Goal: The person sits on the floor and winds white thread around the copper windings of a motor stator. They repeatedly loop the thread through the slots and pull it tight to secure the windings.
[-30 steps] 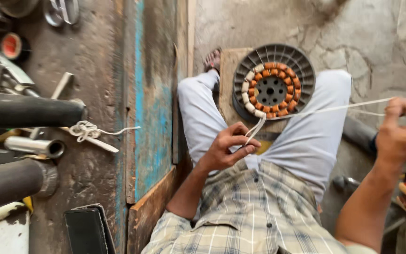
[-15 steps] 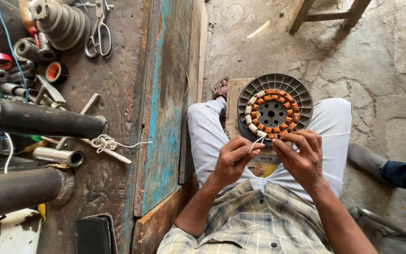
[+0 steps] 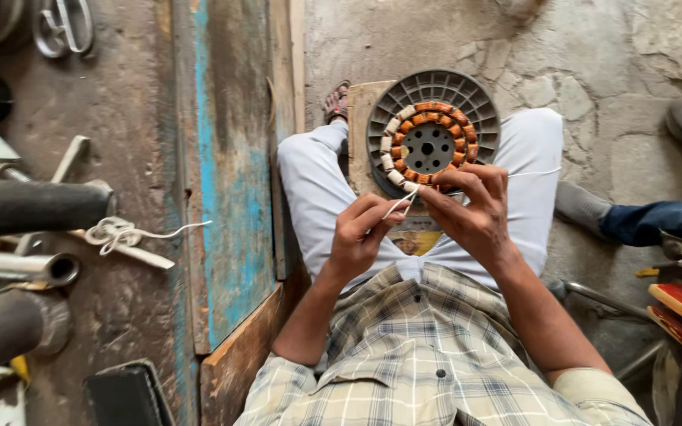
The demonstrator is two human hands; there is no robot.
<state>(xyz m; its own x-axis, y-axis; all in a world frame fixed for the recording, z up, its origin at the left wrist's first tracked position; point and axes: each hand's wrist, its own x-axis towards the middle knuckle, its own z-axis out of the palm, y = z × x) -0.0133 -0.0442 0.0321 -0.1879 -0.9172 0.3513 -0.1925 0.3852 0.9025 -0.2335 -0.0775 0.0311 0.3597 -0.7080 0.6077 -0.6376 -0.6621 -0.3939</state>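
We tie off a winding at the near edge of the stator.

Our left hand (image 3: pixel 361 237) pinches a white cord (image 3: pixel 399 205) between closed fingertips, just below the ring of copper coils (image 3: pixel 428 147). Our right hand (image 3: pixel 474 211) curls over the cord's far end, fingers bent against the coils; we cannot tell whether it grips the cord. The round grey stator (image 3: pixel 433 132) rests on our lap, directly above both hands.

Soft daylight, sharp, wide-angle edge distortion
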